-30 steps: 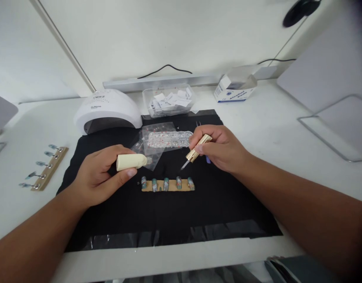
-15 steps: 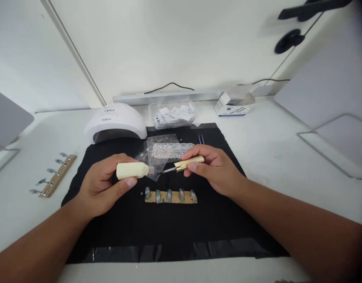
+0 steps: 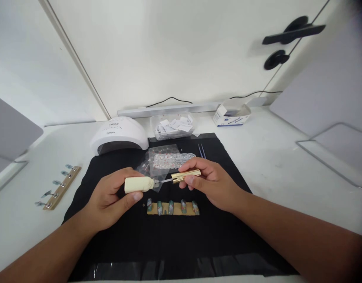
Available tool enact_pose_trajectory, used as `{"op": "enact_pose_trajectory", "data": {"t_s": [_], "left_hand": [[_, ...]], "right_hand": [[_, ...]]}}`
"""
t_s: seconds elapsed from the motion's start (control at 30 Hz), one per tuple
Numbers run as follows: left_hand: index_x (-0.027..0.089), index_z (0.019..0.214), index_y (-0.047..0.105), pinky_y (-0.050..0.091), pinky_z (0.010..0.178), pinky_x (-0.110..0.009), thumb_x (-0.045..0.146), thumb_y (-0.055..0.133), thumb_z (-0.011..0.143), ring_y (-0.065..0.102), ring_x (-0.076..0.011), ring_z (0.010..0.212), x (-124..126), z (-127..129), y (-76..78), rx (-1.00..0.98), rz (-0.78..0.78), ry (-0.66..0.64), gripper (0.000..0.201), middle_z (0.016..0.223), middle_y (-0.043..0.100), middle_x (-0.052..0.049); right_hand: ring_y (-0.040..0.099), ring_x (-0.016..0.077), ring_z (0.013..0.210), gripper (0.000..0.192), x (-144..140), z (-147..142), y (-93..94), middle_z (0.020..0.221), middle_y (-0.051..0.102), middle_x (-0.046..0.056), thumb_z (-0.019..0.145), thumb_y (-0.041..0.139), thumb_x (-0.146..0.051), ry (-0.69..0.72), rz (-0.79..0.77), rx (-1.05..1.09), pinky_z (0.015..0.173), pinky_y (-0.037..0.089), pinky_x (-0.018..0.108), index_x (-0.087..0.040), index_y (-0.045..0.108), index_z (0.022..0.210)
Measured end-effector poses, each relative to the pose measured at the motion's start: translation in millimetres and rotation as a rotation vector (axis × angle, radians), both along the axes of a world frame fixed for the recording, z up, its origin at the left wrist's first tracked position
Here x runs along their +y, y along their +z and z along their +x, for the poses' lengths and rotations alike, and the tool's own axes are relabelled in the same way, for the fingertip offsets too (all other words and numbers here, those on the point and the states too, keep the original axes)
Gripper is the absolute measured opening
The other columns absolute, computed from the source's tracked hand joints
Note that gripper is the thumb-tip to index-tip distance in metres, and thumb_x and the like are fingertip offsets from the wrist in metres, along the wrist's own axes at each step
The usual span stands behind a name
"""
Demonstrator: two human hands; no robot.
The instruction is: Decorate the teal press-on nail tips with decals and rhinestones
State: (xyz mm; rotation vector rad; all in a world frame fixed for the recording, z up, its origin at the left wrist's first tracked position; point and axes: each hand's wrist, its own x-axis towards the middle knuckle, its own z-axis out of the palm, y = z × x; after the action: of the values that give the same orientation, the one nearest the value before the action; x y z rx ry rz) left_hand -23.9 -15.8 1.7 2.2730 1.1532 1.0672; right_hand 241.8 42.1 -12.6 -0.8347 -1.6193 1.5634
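My left hand (image 3: pixel 113 198) grips a cream-coloured bottle (image 3: pixel 138 184) held sideways, its neck pointing right. My right hand (image 3: pixel 212 182) pinches a gold brush handle (image 3: pixel 186 175), and the thin brush tip meets the bottle's neck. Just below both hands a tan strip with several painted nail tips (image 3: pixel 172 207) lies on a black mat (image 3: pixel 169 243). Behind the hands lie a clear gem tray (image 3: pixel 173 159) on plastic sheets and tweezers (image 3: pixel 201 150).
A white nail lamp (image 3: pixel 119 134) stands at the mat's back left. A clear box of white pads (image 3: pixel 172 125) and a small open carton (image 3: pixel 232 114) sit near the wall. A second strip of nail stands (image 3: pixel 58 186) lies at left.
My right hand swung the brush from pointing down at the nail strip to level, bringing its tip to the bottle's neck. The view tilted upward, so everything sits lower in frame.
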Motion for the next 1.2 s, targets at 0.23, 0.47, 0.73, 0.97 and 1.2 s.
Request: {"op": "enact_pose_trajectory", "data": {"t_s": [0.23, 0.47, 0.73, 0.97, 1.2], "left_hand": [[0.023, 0.111, 0.064, 0.052, 0.063, -0.026, 0.020, 0.062, 0.089, 0.065, -0.0166, 0.073, -1.1, 3.1, 2.5, 0.031, 0.016, -0.023, 0.023, 0.091, 0.069, -0.004], [0.024, 0.115, 0.063, 0.050, 0.058, -0.025, 0.020, 0.065, 0.088, 0.063, -0.0151, 0.066, -1.9, 9.1, 0.5, 0.033, -0.002, -0.102, 0.028, 0.087, 0.069, -0.004], [0.025, 0.115, 0.064, 0.047, 0.053, -0.024, 0.017, 0.068, 0.086, 0.062, -0.0135, 0.065, -2.6, 12.5, 3.4, 0.002, -0.019, -0.090, 0.030, 0.091, 0.071, -0.004], [0.026, 0.116, 0.063, 0.051, 0.065, -0.027, 0.015, 0.063, 0.089, 0.062, -0.0162, 0.078, -4.3, 0.6, -1.5, -0.073, -0.010, -0.035, 0.029, 0.094, 0.067, -0.003], [0.025, 0.111, 0.065, 0.051, 0.069, -0.029, 0.018, 0.064, 0.090, 0.062, -0.0170, 0.082, 1.3, -6.9, -4.9, -0.115, -0.048, 0.064, 0.023, 0.094, 0.068, -0.001]], "right_hand": [[0.068, 0.0157, 0.072, 0.018, -5.6, 0.2, 5.2, 0.080, 0.070, 0.002, 0.083, 0.068, -0.033, 0.094, 0.163, -0.075, 0.066, 0.052, 0.028, -0.019, 0.068, 0.096], [0.064, 0.0127, 0.071, 0.015, -6.2, 0.4, 9.6, 0.085, 0.068, 0.002, 0.085, 0.066, -0.028, 0.179, 0.387, -0.165, 0.063, 0.050, 0.024, -0.020, 0.069, 0.098], [0.052, 0.0086, 0.057, 0.013, -7.2, 2.0, 11.3, 0.071, 0.059, -0.004, 0.082, 0.068, -0.027, 0.168, 0.263, -0.156, 0.054, 0.041, 0.021, -0.021, 0.060, 0.090], [0.052, 0.0079, 0.053, 0.014, 11.5, 10.3, 11.1, 0.064, 0.059, -0.005, 0.070, 0.071, -0.018, -0.025, 0.005, 0.190, 0.052, 0.040, 0.021, -0.020, 0.061, 0.080], [0.042, 0.0065, 0.046, 0.010, 27.1, 24.9, 19.9, 0.055, 0.058, -0.005, 0.061, 0.065, -0.016, 0.122, -0.082, 0.083, 0.045, 0.028, 0.022, -0.017, 0.063, 0.070]]}}
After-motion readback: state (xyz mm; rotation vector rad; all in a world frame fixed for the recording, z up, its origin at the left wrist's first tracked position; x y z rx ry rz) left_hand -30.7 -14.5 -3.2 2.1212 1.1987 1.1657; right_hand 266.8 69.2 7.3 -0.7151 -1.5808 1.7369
